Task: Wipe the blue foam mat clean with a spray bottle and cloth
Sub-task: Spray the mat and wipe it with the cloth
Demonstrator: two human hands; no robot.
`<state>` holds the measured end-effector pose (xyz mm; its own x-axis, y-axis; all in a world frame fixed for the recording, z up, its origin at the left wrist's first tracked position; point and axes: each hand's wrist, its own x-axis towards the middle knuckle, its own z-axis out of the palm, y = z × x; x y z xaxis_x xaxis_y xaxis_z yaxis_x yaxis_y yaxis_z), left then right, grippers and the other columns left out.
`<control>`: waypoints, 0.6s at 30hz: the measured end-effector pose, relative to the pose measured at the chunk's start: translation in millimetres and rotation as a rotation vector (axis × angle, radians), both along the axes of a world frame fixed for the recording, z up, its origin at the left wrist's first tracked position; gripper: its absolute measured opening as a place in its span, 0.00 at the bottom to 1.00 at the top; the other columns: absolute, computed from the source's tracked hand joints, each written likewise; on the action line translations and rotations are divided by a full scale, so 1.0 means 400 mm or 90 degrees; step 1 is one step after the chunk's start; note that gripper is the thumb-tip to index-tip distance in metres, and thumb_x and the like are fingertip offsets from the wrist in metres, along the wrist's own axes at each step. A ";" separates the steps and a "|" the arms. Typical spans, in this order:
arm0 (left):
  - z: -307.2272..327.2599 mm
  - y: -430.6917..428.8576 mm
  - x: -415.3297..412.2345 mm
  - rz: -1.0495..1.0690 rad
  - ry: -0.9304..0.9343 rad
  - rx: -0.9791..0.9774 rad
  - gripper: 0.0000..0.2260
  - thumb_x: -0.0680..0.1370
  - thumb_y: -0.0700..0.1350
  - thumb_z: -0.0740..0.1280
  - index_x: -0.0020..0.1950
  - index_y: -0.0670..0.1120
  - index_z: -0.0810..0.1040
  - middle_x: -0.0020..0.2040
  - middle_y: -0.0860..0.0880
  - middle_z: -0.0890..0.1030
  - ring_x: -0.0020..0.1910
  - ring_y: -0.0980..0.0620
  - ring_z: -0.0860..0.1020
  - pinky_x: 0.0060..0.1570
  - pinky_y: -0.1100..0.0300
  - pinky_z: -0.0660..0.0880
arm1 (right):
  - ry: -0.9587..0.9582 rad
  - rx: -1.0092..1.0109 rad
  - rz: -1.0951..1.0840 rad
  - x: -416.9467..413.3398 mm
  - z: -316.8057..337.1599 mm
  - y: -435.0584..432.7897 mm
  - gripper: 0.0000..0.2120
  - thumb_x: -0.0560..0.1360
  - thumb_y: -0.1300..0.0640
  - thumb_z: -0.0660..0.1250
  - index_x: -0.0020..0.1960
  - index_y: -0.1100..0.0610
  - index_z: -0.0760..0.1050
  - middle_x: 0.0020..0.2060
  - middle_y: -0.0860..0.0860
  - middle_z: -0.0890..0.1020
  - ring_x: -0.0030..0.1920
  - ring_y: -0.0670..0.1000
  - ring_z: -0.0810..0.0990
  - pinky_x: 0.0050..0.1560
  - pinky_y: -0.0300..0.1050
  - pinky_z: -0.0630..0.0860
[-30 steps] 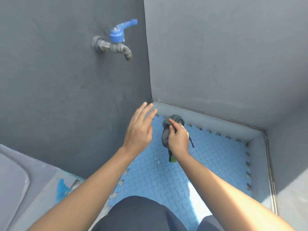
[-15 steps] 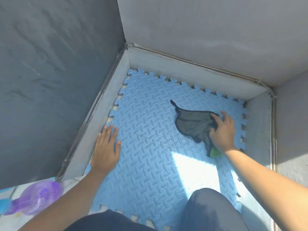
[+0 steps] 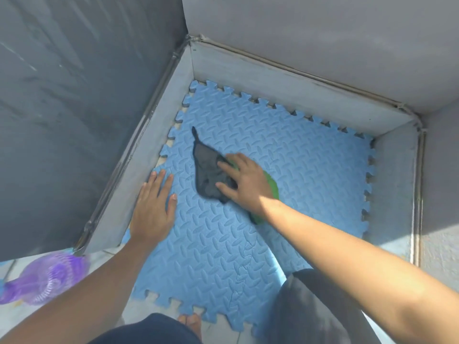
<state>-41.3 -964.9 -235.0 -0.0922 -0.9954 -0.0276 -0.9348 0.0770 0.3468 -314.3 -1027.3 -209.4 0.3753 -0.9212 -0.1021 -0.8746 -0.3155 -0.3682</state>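
both forearms are bare to the frame edge, with no sleeves, watch or rings on the left hand (image 3: 152, 214) or right hand (image 3: 244, 184). dark navy fabric shorts (image 3: 315, 309) cover both knees; bare toes (image 3: 190, 321) show below.

The right hand (image 3: 244, 182) covers the middle of the dark-and-green cloth (image 3: 207, 170), hiding how its two colours join. At eight o'clock, a blurred purple spray bottle (image 3: 47, 279) runs off the left edge. At six o'clock, a knee (image 3: 320, 306) hides the blue foam mat (image 3: 298, 157)'s near corner.
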 end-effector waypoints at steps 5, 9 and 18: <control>0.000 -0.001 -0.001 0.005 -0.004 -0.002 0.25 0.84 0.51 0.52 0.81 0.45 0.62 0.82 0.47 0.60 0.83 0.51 0.51 0.80 0.48 0.52 | 0.038 0.003 0.230 -0.246 0.008 0.154 0.24 0.77 0.43 0.66 0.72 0.46 0.74 0.74 0.49 0.72 0.75 0.56 0.68 0.72 0.50 0.66; -0.008 -0.001 0.000 0.004 -0.010 -0.018 0.25 0.84 0.51 0.52 0.80 0.44 0.64 0.81 0.46 0.61 0.82 0.49 0.53 0.80 0.47 0.53 | 0.094 0.000 -0.013 -0.520 0.013 0.120 0.26 0.79 0.44 0.60 0.76 0.45 0.67 0.77 0.51 0.68 0.78 0.57 0.63 0.74 0.59 0.67; -0.012 -0.003 -0.006 0.008 -0.026 -0.023 0.24 0.84 0.49 0.52 0.79 0.42 0.64 0.81 0.44 0.61 0.82 0.47 0.54 0.80 0.47 0.52 | 0.044 -0.047 -0.559 -0.310 0.004 -0.175 0.27 0.79 0.57 0.59 0.78 0.49 0.66 0.79 0.61 0.62 0.77 0.63 0.62 0.77 0.56 0.58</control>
<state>-43.7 -966.0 -239.7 -0.0784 -0.9969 0.0044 -0.9490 0.0760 0.3059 -438.5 -1097.2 -207.9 -0.4753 -0.8794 -0.0266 -0.8323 0.4592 -0.3104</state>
